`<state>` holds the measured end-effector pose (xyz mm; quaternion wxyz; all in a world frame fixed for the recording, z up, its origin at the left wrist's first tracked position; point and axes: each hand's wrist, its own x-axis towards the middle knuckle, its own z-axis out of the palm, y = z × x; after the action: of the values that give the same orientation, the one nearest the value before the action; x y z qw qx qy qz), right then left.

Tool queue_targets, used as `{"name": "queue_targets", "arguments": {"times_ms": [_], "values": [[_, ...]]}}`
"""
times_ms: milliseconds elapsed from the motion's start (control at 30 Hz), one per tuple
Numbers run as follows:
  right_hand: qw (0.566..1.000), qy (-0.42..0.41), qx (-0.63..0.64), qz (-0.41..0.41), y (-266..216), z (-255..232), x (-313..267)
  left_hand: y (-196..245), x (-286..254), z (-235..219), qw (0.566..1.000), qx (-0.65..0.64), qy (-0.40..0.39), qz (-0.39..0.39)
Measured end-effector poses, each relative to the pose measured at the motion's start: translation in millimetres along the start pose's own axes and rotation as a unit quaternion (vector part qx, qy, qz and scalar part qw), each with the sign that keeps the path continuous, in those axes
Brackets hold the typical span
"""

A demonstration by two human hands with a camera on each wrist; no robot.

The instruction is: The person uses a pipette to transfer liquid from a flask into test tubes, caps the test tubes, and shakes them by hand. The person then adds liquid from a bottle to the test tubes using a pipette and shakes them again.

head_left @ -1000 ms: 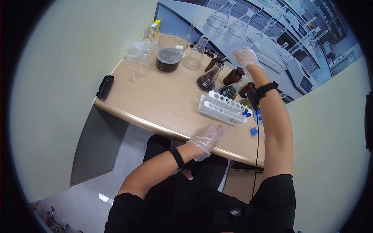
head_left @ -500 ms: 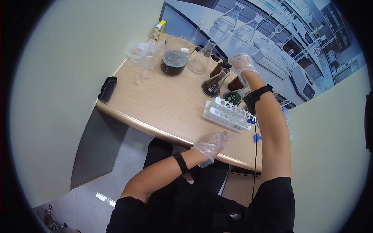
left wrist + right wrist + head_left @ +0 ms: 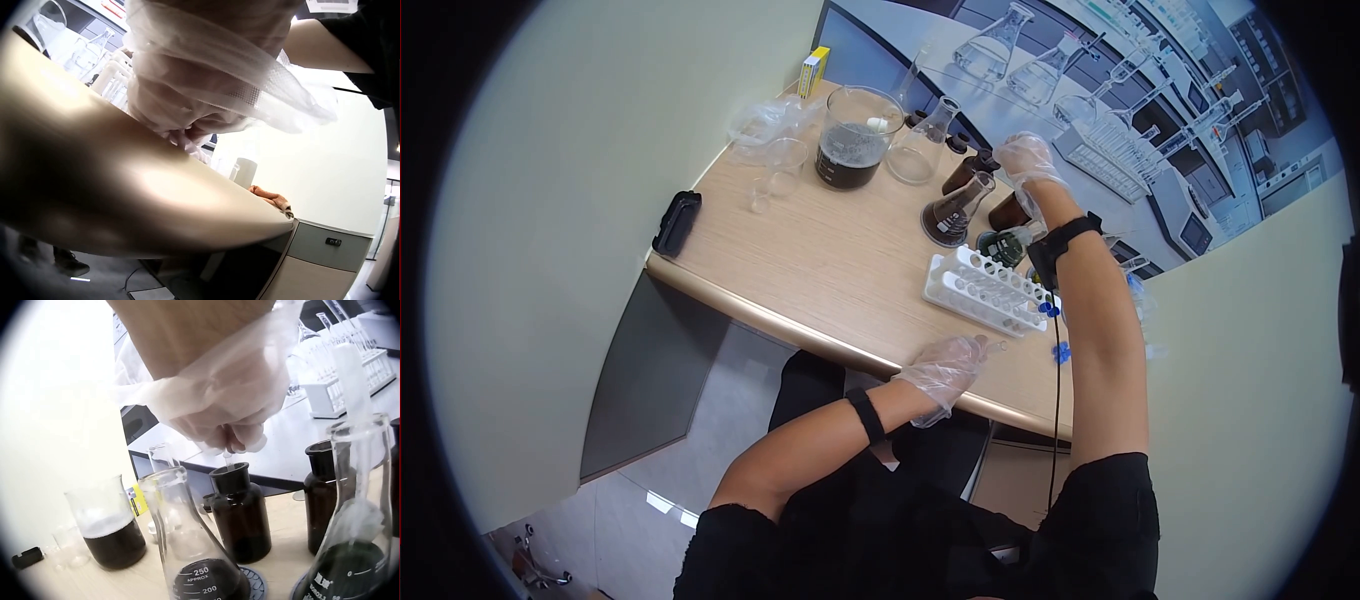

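In a clear plastic glove, my right hand point(image 3: 1025, 158) is over a brown reagent bottle point(image 3: 240, 519). Its fingertips pinch a thin clear dropper point(image 3: 230, 461), whose stem goes down into the bottle's mouth; the fingers hide its top. My left hand point(image 3: 947, 367), also gloved, holds a clear test tube point(image 3: 1000, 347) low at the table's front edge, the tube's end sticking out past the fingers. Just beyond it stands a white test tube rack point(image 3: 985, 290) with clear tubes. A conical flask of dark liquid point(image 3: 206, 575) is beside the bottle.
A large beaker of dark liquid point(image 3: 847, 165) and an empty conical flask point(image 3: 912, 160) stand at the back. Another flask point(image 3: 350, 562) holds green liquid. Blue caps point(image 3: 1061, 352) lie right of the rack. Clear plastic point(image 3: 765, 130) and a black case point(image 3: 677, 223) are at left.
My right hand has moved down and slightly left to the brown bottle, then stayed there. The head view has shifted slightly; my left hand keeps hold of the test tube.
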<state>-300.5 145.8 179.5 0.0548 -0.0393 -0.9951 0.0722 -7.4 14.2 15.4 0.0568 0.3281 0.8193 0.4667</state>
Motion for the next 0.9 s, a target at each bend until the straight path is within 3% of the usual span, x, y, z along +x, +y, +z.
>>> {"name": "queue_targets", "arguments": {"times_ms": [400, 433, 467, 533, 600, 633, 700, 833, 900], "values": [[0.997, -0.022, 0.068, 0.044, -4, -23, -22, -6, 3, 9, 1.000, -0.006, 0.005, 0.003], [0.996, -0.021, 0.068, 0.045, 1, -23, -23, -6, 5, 10, 0.999, -0.011, -0.015, -0.032], [0.998, 0.014, 0.057, 0.024, 4, -24, -24, -5, 7, 10, 0.997, -0.015, -0.035, -0.067], [0.998, 0.053, 0.047, 0.004, 11, -34, -29, -6, 5, 9, 0.998, -0.029, -0.020, -0.059], [0.993, 0.071, -0.037, -0.086, 21, -51, -40, -6, 3, 9, 0.998, -0.045, -0.005, -0.051], [0.993, 0.074, -0.038, -0.085, 31, -56, -43, -6, 3, 8, 0.999, -0.032, 0.001, -0.043], [0.980, 0.171, 0.096, -0.019, 51, -66, -51, -5, 4, 7, 0.999, -0.019, 0.007, -0.031], [0.965, 0.239, 0.107, -0.033, 75, -100, -105, -6, 8, 9, 0.997, -0.057, -0.004, -0.043], [0.954, 0.260, 0.144, 0.032, 84, -111, -143, -10, 9, 12, 0.998, -0.045, -0.010, -0.037]]}}
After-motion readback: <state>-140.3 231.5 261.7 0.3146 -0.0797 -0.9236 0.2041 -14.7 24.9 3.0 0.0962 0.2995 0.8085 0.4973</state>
